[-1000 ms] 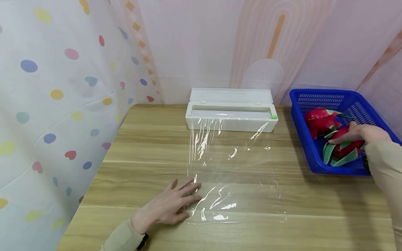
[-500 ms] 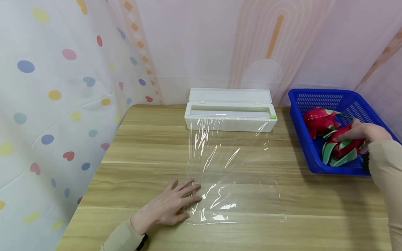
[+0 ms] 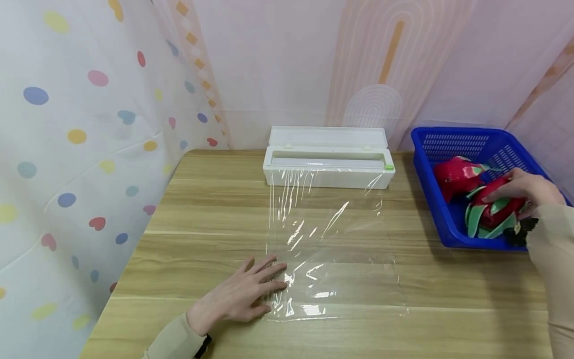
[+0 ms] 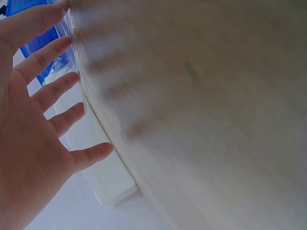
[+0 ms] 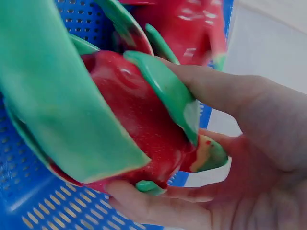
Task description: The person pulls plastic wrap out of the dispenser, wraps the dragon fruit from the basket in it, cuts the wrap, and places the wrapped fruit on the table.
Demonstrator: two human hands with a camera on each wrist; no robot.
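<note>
My left hand [image 3: 244, 291] lies with spread, straight fingers on the left edge of a sheet of clear plastic wrap [image 3: 341, 279] on the table. In the left wrist view, the fingertips [image 4: 72, 77] touch the film. The sheet runs out of a white wrap dispenser box [image 3: 329, 178] whose lid stands up, with the roll [image 3: 327, 162] inside. Over at the right, my right hand [image 3: 533, 189] grips a red dragon fruit [image 5: 139, 110] with green scales, thumb on one side and fingers on the other. This fruit is inside or just above a blue basket [image 3: 441, 219].
A second dragon fruit [image 3: 455, 174] lies in the basket, left of the held one. Something dark [image 3: 520, 233] shows below the right wrist, its kind unclear. Behind the wooden table [image 3: 188, 209] hang patterned curtains [image 3: 287, 65]. A small green slider [image 3: 388, 167] sits on the dispenser's right end.
The right hand and its dragon fruit have shifted slightly rightward, and the fruit has turned a little. The second dragon fruit has rolled somewhat. The left hand keeps its place; reflections on the film differ.
</note>
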